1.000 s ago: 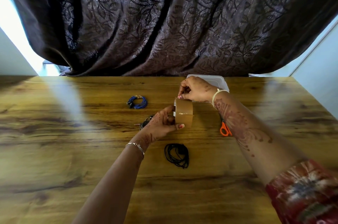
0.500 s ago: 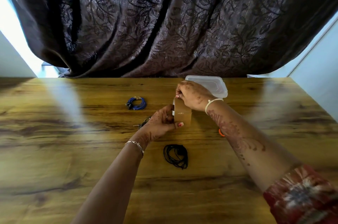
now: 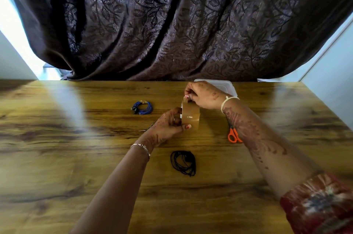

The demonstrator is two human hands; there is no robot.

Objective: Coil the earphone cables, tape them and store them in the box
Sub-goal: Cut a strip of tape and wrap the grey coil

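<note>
This looks like a room in a home. A heavy dark curtain [image 3: 172, 23] with a woven leaf pattern hangs in folds behind a wood-grain table [image 3: 57, 157], with daylight at both its edges and plain pale walls [image 3: 332, 73] to the sides (no shelving or equipment shows). On the table lie household bits: orange-handled scissors [image 3: 233, 135] and 1 clear plastic box [image 3: 225, 86].

Left hand [image 3: 168, 125]: henna patterns, thin silver chain bracelet at wrist. Right hand [image 3: 205, 96]: henna up forearm, pale thread wristband, red patterned sleeve near elbow.
</note>
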